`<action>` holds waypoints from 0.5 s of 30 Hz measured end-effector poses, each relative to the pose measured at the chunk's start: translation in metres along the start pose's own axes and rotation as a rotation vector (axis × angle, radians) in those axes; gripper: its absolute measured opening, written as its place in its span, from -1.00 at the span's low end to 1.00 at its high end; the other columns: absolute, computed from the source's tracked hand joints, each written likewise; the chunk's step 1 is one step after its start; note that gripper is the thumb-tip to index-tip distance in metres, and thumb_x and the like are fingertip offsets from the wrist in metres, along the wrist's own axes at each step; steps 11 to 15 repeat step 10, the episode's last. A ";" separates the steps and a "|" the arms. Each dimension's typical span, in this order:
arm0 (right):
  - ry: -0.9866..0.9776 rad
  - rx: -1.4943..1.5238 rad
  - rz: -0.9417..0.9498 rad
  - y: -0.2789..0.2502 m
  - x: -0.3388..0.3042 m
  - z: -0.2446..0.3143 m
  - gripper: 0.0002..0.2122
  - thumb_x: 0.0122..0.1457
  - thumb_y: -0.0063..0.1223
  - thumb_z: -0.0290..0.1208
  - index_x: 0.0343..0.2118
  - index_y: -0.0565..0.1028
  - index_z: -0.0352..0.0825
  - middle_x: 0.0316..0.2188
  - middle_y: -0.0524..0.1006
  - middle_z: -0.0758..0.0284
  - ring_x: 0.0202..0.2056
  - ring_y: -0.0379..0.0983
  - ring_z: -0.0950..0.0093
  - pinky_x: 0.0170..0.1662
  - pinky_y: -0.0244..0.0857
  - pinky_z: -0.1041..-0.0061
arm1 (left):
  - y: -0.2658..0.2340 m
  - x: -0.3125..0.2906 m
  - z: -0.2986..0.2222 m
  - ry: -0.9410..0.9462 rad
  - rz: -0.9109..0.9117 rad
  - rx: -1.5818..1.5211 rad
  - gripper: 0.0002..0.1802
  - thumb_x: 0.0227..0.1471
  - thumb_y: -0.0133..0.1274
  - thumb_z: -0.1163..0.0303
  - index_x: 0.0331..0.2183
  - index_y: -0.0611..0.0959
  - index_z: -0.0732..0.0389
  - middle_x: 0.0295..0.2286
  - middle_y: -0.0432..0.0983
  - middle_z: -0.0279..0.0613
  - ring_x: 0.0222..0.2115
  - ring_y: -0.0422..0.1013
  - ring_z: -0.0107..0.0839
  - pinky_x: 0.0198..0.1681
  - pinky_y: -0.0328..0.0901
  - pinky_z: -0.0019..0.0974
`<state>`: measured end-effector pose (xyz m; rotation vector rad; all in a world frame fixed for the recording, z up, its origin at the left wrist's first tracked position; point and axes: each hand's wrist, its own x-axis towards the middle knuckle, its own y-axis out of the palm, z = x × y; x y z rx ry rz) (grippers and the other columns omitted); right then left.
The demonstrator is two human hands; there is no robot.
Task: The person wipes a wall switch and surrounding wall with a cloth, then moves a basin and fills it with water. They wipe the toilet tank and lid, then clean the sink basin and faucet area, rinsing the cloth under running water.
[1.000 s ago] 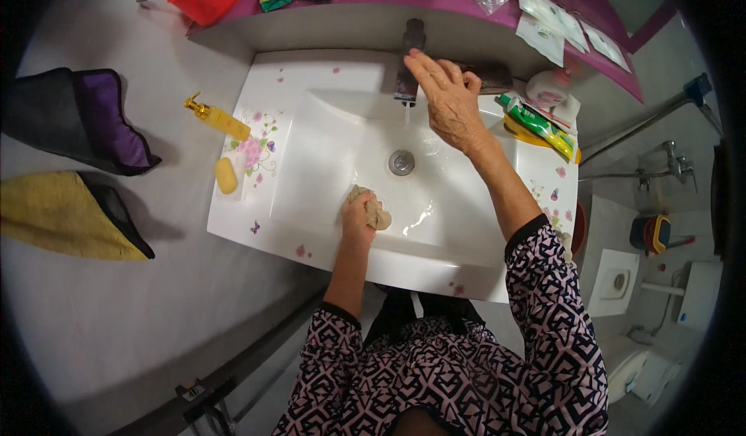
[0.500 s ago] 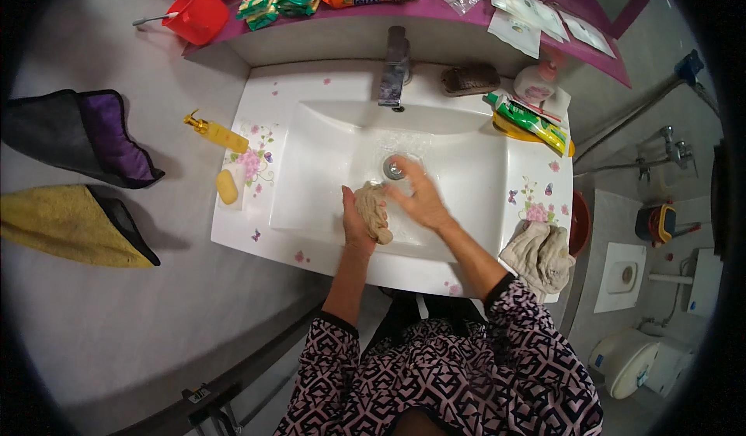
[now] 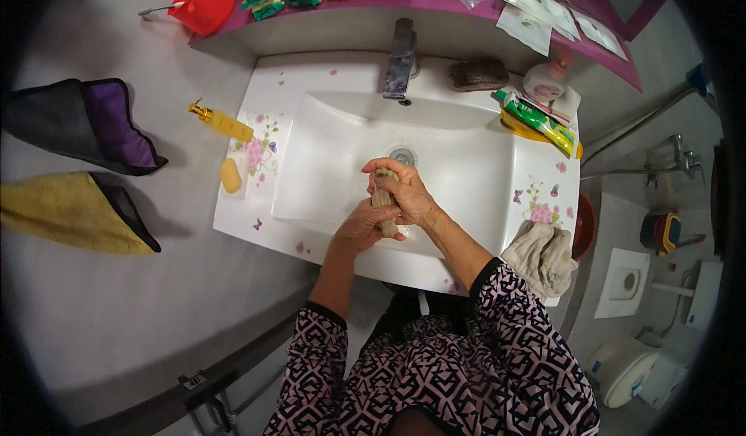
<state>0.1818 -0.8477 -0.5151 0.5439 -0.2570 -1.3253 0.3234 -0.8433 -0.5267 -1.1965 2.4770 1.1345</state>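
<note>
Over the front part of the white sink, both hands grip a bunched, wet-looking beige cloth. My left hand wraps round its lower end, and my right hand is closed on the upper end. Folds of the fabric show between the fingers, but whether it is a garment or a rag I cannot make out. Just beyond the hands is the metal drain. The faucet stands at the back edge with no stream visible under it.
A pump bottle and yellow soap bar sit at left. On the right lie a toothpaste tube, a hand-soap bottle and a pale crumpled cloth. A brown brush-like block rests behind. Packets fill the purple shelf.
My right hand has come back from near the drain and closed on the beige cloth. The cloth is now squeezed lengthwise between both hands. The view has shifted slightly.
</note>
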 end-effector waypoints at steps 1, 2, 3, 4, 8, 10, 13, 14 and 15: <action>-0.008 -0.127 -0.020 0.002 -0.001 0.003 -0.87 0.15 -0.12 -0.47 -0.27 0.44 -0.35 -0.51 0.43 0.40 -0.48 0.35 0.63 -0.42 0.31 0.61 | -0.001 -0.001 -0.002 -0.004 0.017 0.055 -0.60 -0.04 0.09 0.35 -0.16 0.41 0.33 -0.32 0.41 -0.16 -0.34 0.43 -0.37 -0.52 0.42 -0.31; -0.017 -0.255 -0.041 0.005 -0.001 0.004 -0.87 0.16 -0.12 -0.44 -0.31 0.43 -0.36 -0.54 0.42 0.40 -0.50 0.34 0.63 -0.45 0.29 0.60 | -0.004 0.000 -0.002 -0.034 0.015 0.095 -0.63 -0.05 0.09 0.36 -0.19 0.42 0.32 -0.34 0.41 -0.18 -0.39 0.42 -0.40 -0.55 0.40 -0.34; -0.028 -0.378 -0.059 0.008 0.000 0.004 -0.87 0.16 -0.11 -0.42 -0.34 0.43 -0.36 -0.58 0.41 0.40 -0.52 0.33 0.63 -0.47 0.27 0.59 | -0.006 -0.001 -0.004 -0.066 0.008 0.139 -0.66 -0.05 0.08 0.38 -0.21 0.43 0.30 -0.36 0.41 -0.19 -0.44 0.42 -0.43 -0.58 0.37 -0.37; -0.065 -0.505 -0.064 0.009 0.002 0.003 -0.83 0.16 -0.11 -0.38 -0.36 0.43 -0.39 -0.59 0.41 0.33 -0.53 0.35 0.54 -0.45 0.27 0.53 | -0.006 -0.001 -0.005 -0.098 0.002 0.184 -0.70 -0.05 0.07 0.39 -0.24 0.45 0.29 -0.38 0.41 -0.21 -0.49 0.41 -0.46 -0.61 0.35 -0.39; -0.237 -0.943 -0.068 -0.005 0.018 -0.012 -0.67 0.16 -0.12 -0.19 -0.42 0.39 -0.47 -0.57 0.42 0.10 -0.50 0.39 0.24 -0.39 0.25 0.31 | 0.009 0.007 -0.007 -0.139 -0.067 0.408 -0.75 -0.06 0.08 0.38 -0.29 0.45 0.21 -0.47 0.39 -0.24 -0.62 0.33 -0.52 -0.71 0.26 -0.43; -0.226 -1.120 -0.040 -0.010 0.030 -0.021 -0.64 0.14 -0.07 -0.14 -0.44 0.39 -0.45 -0.51 0.45 0.02 -0.45 0.44 0.23 -0.33 0.26 0.26 | 0.000 0.016 0.007 -0.144 -0.134 0.447 -0.75 -0.08 0.11 0.34 -0.32 0.46 0.17 -0.54 0.39 -0.20 -0.65 0.32 -0.50 -0.72 0.28 -0.40; -0.226 -1.120 -0.040 -0.010 0.030 -0.021 -0.64 0.14 -0.07 -0.14 -0.44 0.39 -0.45 -0.51 0.45 0.02 -0.45 0.44 0.23 -0.33 0.26 0.26 | 0.000 0.016 0.007 -0.144 -0.134 0.447 -0.75 -0.08 0.11 0.34 -0.32 0.46 0.17 -0.54 0.39 -0.20 -0.65 0.32 -0.50 -0.72 0.28 -0.40; -0.226 -1.120 -0.040 -0.010 0.030 -0.021 -0.64 0.14 -0.07 -0.14 -0.44 0.39 -0.45 -0.51 0.45 0.02 -0.45 0.44 0.23 -0.33 0.26 0.26 | 0.000 0.016 0.007 -0.144 -0.134 0.447 -0.75 -0.08 0.11 0.34 -0.32 0.46 0.17 -0.54 0.39 -0.20 -0.65 0.32 -0.50 -0.72 0.28 -0.40; -0.226 -1.120 -0.040 -0.010 0.030 -0.021 -0.64 0.14 -0.07 -0.14 -0.44 0.39 -0.45 -0.51 0.45 0.02 -0.45 0.44 0.23 -0.33 0.26 0.26 | 0.000 0.016 0.007 -0.144 -0.134 0.447 -0.75 -0.08 0.11 0.34 -0.32 0.46 0.17 -0.54 0.39 -0.20 -0.65 0.32 -0.50 -0.72 0.28 -0.40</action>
